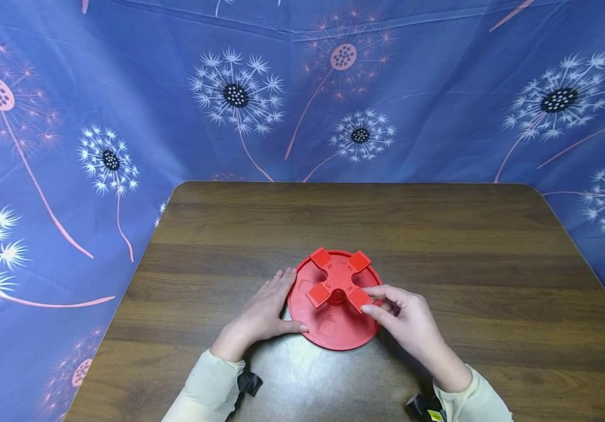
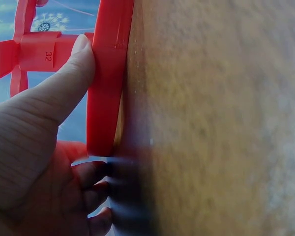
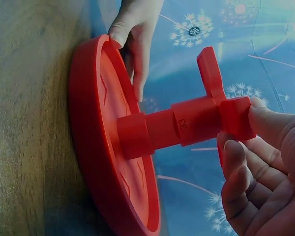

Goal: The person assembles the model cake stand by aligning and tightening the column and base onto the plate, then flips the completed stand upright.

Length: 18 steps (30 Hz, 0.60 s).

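Observation:
A round red base [image 1: 334, 339] with a raised rim lies on the table. From its middle rises a red post [image 3: 162, 129], marked with a small number on the side. Topping the post is a red cross-shaped piece [image 1: 340, 274] with numbered arms. My left hand [image 1: 262, 310] rests against the base's left side, fingers straight along the rim and thumb on the near edge. With thumb and fingertips, my right hand [image 1: 408, 313] pinches the near right arm of the cross. Whether the cross sits fully down on the post I cannot tell.
The brown wooden table [image 1: 218, 234] has rounded far corners. Behind it and at both sides hangs a blue cloth [image 1: 429, 105] printed with dandelions. A black strap [image 1: 250, 383] sits at the left wrist, and another black strap [image 1: 422, 404] at the right.

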Motion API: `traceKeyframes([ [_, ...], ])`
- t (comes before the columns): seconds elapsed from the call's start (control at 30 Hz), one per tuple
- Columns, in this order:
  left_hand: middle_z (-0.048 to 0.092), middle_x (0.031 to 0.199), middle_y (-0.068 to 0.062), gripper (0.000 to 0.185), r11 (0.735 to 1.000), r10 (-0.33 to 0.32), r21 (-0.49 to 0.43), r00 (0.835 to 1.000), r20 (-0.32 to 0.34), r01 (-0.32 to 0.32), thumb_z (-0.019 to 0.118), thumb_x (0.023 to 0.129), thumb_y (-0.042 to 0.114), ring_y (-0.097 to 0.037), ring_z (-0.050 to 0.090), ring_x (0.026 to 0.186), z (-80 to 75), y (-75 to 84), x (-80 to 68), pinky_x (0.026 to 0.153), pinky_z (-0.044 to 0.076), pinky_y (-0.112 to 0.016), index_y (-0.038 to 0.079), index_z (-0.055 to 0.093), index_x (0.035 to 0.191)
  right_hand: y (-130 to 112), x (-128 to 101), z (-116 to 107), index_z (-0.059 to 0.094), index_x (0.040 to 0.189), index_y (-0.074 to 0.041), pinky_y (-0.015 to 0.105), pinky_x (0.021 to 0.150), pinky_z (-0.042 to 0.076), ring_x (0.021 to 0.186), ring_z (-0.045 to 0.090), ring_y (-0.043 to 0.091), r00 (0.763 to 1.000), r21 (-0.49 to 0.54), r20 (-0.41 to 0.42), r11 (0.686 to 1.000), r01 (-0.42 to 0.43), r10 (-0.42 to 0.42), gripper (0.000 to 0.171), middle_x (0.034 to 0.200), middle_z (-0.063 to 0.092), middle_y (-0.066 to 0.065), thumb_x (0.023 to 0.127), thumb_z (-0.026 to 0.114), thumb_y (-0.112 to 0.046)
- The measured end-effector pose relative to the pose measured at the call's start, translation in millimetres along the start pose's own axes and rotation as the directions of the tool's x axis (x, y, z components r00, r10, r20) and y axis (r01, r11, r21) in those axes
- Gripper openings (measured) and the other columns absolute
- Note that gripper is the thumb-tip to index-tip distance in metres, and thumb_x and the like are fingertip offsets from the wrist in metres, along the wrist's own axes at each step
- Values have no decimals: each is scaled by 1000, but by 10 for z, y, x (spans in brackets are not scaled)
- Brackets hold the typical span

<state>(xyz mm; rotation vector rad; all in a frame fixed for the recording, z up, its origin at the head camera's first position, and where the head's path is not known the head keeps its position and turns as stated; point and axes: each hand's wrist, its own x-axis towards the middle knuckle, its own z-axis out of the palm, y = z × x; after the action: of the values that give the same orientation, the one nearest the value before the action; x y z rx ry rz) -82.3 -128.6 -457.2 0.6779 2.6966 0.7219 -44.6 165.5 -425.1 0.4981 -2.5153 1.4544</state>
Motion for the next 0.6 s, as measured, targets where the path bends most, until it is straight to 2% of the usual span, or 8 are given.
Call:
traceKeyframes([
  [0.2,23,159,-14,111,1000,3,-14,1000,-1,-4,77,75,56,-33,16,147,10,-11,0,117,18,-51,6,19,156,15,53,-42,74,101,-14,17,49,46,55,54,4,999,-10,10,999,41,-41,31,70,64,-9,73,84,-5],
  [0.33,23,159,-14,111,1000,8,-18,1000,-1,-8,77,75,56,-33,16,147,21,-19,4,118,18,-50,6,19,156,18,81,-75,74,104,-11,19,49,47,55,54,5,998,16,52,999,27,-28,33,71,65,-8,73,84,-6],
  [0.47,22,160,-13,112,1000,6,-14,1000,2,-6,77,75,58,-32,15,147,24,-18,5,118,17,-50,7,18,156,9,86,-66,73,109,-5,20,48,47,55,53,5,994,50,104,999,21,-26,37,66,61,-7,73,85,-7],
  [0.6,22,160,-13,112,1000,-2,-9,1000,1,2,77,74,58,-32,15,147,20,-17,8,118,18,-49,8,18,156,33,83,-25,73,109,-2,20,47,46,54,53,5,994,67,102,997,26,-33,39,64,61,-5,71,85,-3],
])
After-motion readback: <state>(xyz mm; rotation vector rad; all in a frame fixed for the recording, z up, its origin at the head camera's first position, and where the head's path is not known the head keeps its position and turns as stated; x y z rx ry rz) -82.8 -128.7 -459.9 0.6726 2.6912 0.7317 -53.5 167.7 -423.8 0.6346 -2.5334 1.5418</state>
